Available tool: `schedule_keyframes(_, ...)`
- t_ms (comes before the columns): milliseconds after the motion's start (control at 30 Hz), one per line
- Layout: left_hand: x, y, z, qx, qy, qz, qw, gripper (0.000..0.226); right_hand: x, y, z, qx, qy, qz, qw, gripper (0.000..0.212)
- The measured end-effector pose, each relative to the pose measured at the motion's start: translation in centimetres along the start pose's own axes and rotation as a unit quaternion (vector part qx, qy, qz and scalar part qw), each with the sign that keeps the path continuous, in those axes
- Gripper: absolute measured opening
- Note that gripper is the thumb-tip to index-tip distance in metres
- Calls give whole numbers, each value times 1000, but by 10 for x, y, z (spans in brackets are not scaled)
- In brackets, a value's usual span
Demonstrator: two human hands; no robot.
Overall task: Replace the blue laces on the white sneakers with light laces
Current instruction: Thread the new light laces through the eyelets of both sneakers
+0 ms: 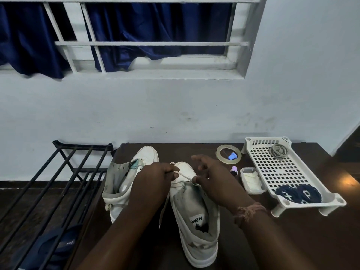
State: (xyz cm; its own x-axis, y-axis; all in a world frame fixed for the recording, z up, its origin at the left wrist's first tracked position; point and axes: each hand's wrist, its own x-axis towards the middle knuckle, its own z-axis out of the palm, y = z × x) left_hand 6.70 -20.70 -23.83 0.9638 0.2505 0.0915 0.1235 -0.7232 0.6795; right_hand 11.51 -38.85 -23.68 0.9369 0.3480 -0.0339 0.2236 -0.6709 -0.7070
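While both hands (pixel 153 178) (pixel 212 176) pinch light lace (pixel 184 177), sneakers (pixel 194 211) sit on dark table (pixel 292 240) below barred window (pixel 136 43).

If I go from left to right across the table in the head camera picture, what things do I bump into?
Black rack → left sneaker → right sneaker → small white tub → white basket.

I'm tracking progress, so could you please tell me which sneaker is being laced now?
The right-hand sneaker: both hands pinch its light lace there. The left-hand sneaker sits untouched.
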Motion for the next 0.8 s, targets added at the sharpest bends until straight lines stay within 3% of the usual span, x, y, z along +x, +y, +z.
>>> schedule_keyframes(100,1,6,-1,-60,17,-8,998,24,0,1,4,-95,-14,3,995,15)
schedule_keyframes(267,3,1,-8,-108,64,-53,991,26,-3,0,-4,-39,8,7,999,18)
schedule_keyframes(400,1,-3,-7,-39,53,-53,996,20,-1,-4,-9,76,63,0,995,20)
schedule_keyframes(500,3,-3,3,16,18,68,997,64,1,-3,-6,93,71,-6,993,15)
schedule_keyframes(567,2,7,12,-46,-67,99,992,77,1,-6,-5,113,41,-15,993,22)
schedule_keyframes(600,1,10,16,-74,-86,98,989,76,1,-9,-5,130,21,-18,991,27)
schedule_keyframes(667,4,6,26,-109,-51,103,987,62,1,-13,-6,161,7,-5,987,33)
schedule_keyframes(800,4,-2,30,-142,12,95,985,34,4,-9,-2,171,53,52,982,6)
